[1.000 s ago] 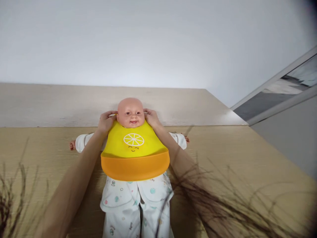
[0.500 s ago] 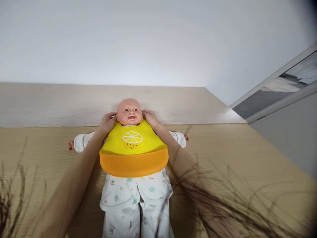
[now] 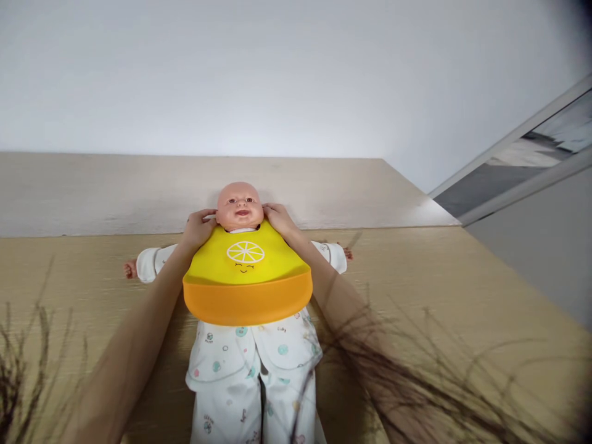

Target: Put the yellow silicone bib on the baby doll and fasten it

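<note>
A baby doll lies on its back on the wooden table, arms spread, dressed in white printed clothes. Across its chest lies a yellow bib with a white citrus slice, a smiling face and an orange catch pocket. My left hand is at the left side of the doll's neck, fingers bent around the bib's upper edge. On the other side, my right hand holds the bib's opposite upper edge beside the doll's cheek. Behind the neck, the bib's ends and some fingertips are hidden.
The light wooden table meets a paler raised board along its back. Beyond is a white wall. A framed glass panel is at the right. Dark strands of hair hang across the lower view.
The bib and the doll's head have shifted very slightly up and left in view. Both hands stay at the neck, with only small finger movement.
</note>
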Demonstrator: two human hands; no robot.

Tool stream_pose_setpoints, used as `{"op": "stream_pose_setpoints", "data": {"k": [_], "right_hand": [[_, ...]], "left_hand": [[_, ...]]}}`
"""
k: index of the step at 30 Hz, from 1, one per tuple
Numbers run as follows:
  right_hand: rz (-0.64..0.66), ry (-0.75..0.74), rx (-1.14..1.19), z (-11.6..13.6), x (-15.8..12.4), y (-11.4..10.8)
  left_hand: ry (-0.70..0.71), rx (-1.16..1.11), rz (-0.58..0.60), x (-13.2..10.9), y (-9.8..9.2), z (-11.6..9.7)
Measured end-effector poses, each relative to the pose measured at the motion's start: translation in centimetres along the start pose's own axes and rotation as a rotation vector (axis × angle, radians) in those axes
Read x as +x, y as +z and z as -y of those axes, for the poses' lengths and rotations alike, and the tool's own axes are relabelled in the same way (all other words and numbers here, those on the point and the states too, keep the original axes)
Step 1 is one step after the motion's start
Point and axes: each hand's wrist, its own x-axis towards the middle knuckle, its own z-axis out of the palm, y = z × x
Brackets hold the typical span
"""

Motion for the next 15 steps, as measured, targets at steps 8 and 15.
{"op": "stream_pose_setpoints", "data": {"k": [8, 15], "right_hand": [[0.010, 0.002, 0.034, -1.5, 0.6, -0.5], [0.002, -0.006, 0.036, -1.3, 0.4, -0.7]], "left_hand": [[-0.009, 0.069, -0.043, -0.1, -0.1, -0.4], [-0.031, -0.034, -0.049, 0.2, -0.3, 0.1]]}}
